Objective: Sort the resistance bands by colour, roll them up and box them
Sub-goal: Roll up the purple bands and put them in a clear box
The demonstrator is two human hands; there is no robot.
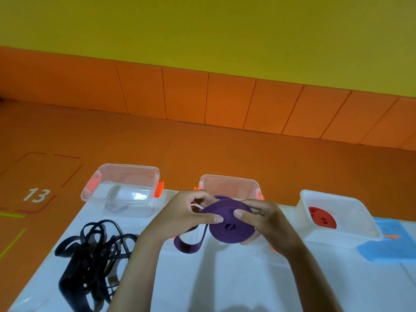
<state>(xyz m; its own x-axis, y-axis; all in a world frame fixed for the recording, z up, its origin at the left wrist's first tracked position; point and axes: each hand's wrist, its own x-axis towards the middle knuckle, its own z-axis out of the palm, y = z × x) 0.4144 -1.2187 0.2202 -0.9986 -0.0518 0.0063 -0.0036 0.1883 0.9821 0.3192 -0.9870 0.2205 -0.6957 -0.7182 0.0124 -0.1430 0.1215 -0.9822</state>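
Both hands hold a purple resistance band [227, 224], mostly wound into a flat coil, just above the table in front of the middle clear box [229, 183]. My left hand [186, 215] pinches the coil's left side with thumb on top. My right hand [263, 221] grips its right side. A loose purple loop [188, 245] hangs down to the left. A tangle of black bands [90, 255] lies on the table at the left. A rolled red band [322, 218] sits in the right-hand box [364, 230].
A clear box with orange clips [121, 190] stands at the back left of the white table [225, 278]. A blue sheet [387, 246] lies at the right edge. Beyond the table is orange floor matting and an orange-and-yellow wall.
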